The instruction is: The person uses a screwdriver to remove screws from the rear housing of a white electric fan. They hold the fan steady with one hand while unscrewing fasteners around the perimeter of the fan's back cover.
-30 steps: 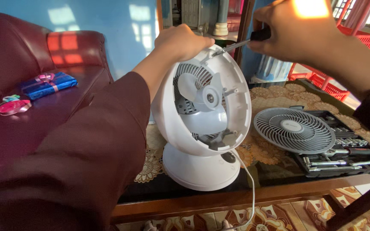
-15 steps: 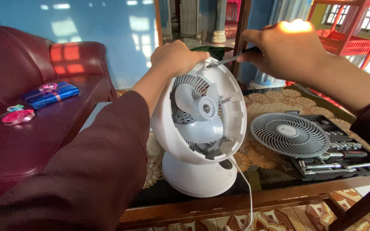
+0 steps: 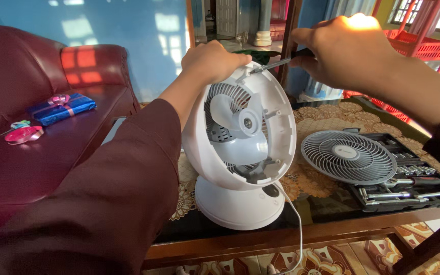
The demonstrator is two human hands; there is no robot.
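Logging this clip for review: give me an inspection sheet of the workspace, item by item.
Surface: dark glass-topped wooden table with a patterned lace cloth.
Job's things: round white plastic desk fan, front open, blades exposed; thin black-handled screwdriver, tip at the fan's top rim.
Clutter: detached grey round grille; open black socket-tool case.
Hands: left hand grips the fan's top; right hand holds the screwdriver.
Cables: white cord hangs off the table edge.
Surroundings: maroon leather sofa bearing a blue wrapped gift box and pink ribbon roll; blue wall.
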